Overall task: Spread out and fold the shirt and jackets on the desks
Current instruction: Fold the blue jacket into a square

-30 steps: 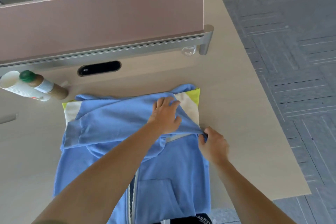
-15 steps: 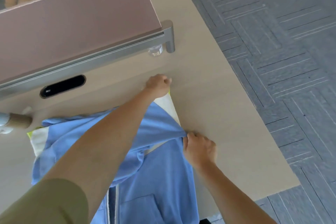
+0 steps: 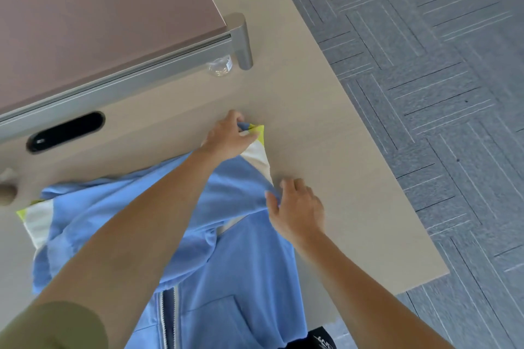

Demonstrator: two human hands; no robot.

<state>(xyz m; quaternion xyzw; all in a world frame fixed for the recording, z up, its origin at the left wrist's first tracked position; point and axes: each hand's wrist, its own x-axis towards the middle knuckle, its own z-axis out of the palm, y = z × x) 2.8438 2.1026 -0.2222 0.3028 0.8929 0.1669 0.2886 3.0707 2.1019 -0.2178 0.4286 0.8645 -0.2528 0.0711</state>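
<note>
1. The blue jacket (image 3: 241,263) lies zip-side up on the counter (image 3: 326,150), on the person's side of the divider post (image 3: 243,37) and well apart from it.
2. Change over 1 s: the left hand (image 3: 226,140) has left its flat press on the folded sleeve. It now pinches the yellow-and-white cuff (image 3: 256,136), the part of the jacket nearest the post.
3. The right hand (image 3: 297,208), farther from the post than the cuff, has let go of its pinch. Its fingers are now spread and straight, tips touching the blue cloth at the crease.
4. The sleeve runs taut from crease to cuff.
5. Judgement: the sleeve is being drawn out and realigned, with the right hand as anchor. The fold is not yet laid, and no other garments are in view.
</note>
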